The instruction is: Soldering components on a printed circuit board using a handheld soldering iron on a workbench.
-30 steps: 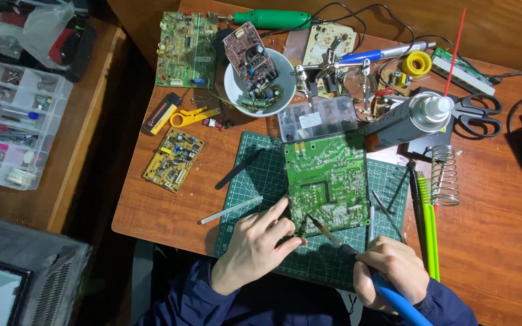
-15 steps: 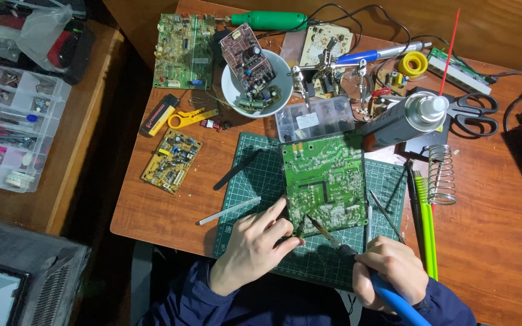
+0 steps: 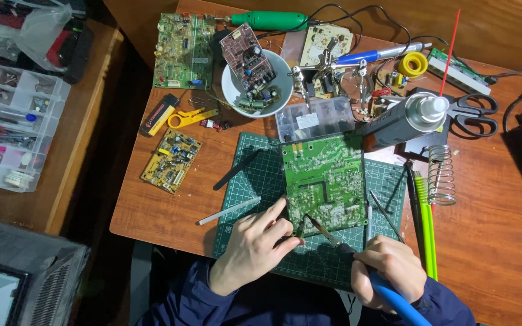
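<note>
A green circuit board (image 3: pixel 324 181) lies solder side up on a green cutting mat (image 3: pixel 255 181). My left hand (image 3: pixel 252 250) rests at the board's near left corner, fingers pinched on a thin strand of solder wire (image 3: pixel 300 226) by the board's edge. My right hand (image 3: pixel 388 271) grips a blue-handled soldering iron (image 3: pixel 339 244), whose tip points at the board's near edge, close to the left fingertips.
A white bowl (image 3: pixel 231 90) holds a brown circuit board. Around it lie a parts box (image 3: pixel 315 118), a spray can (image 3: pixel 403 121), scissors (image 3: pixel 472 115), a coiled iron stand (image 3: pixel 442 175), a yellow circuit board (image 3: pixel 171 160), a white stick (image 3: pixel 229 211) and a clear organizer (image 3: pixel 10 127) on a side table.
Both hands stay at the board's near edge. The view has shifted slightly; nothing else has visibly moved.
</note>
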